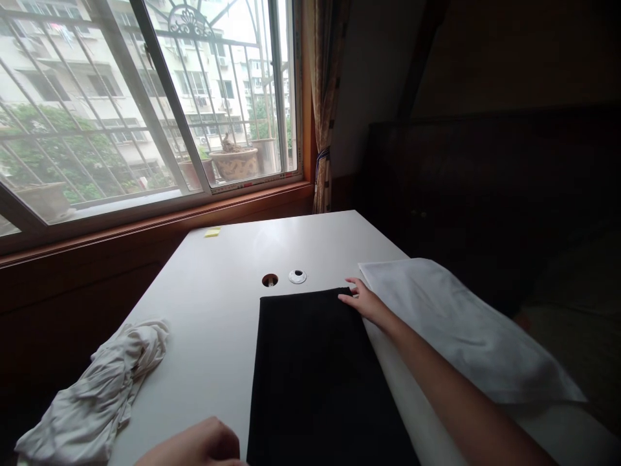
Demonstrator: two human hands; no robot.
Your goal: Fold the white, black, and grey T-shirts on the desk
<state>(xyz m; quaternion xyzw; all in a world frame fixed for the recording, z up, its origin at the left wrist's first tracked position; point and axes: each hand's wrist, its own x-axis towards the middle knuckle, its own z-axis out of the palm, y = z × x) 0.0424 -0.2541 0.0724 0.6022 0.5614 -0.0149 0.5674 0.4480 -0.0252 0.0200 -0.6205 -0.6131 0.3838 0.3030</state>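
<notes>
Right hand [369, 305], fingers apart, touches the black cloth [320, 375] nearer the table's right edge [384, 234]; light, flat pressure avoids creases. Left hand [201, 444]: can't tell its grip.

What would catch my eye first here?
Probably the black cloth, a dark slab on the white table, with the right hand at its far right corner. Next, the bright barred window beyond, and the crumpled pale cloth at the table's left.
</notes>
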